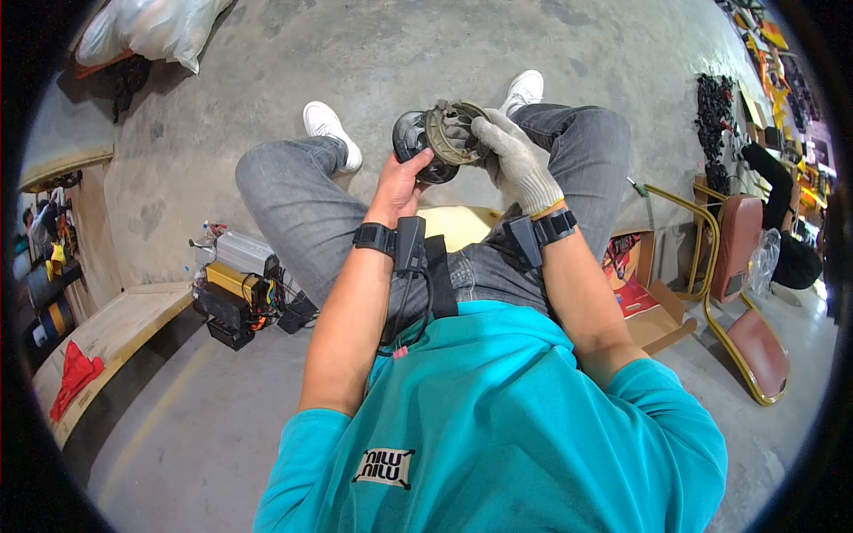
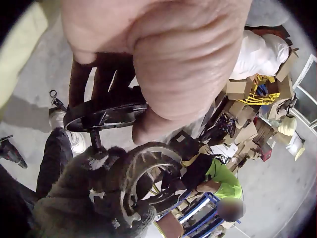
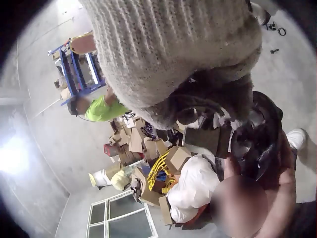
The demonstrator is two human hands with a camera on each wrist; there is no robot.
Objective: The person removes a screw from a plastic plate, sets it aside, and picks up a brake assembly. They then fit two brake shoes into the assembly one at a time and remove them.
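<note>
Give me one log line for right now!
left hand: bare, grips black round part | right hand: gloved, grips ring-shaped part

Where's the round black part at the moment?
In the head view, the round black part is in the bare left hand, just left of the ring-shaped metal part held in the gloved right hand.

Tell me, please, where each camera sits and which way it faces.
Head: on the head, looking down over the teal shirt at the bare left hand and gloved right hand.
Left wrist: looks past its palm at the dark round part and ring-shaped part; the glove shows.
Right wrist: looks past the glove; left fingers show.
Both wrist views share the green-clad person.
</note>
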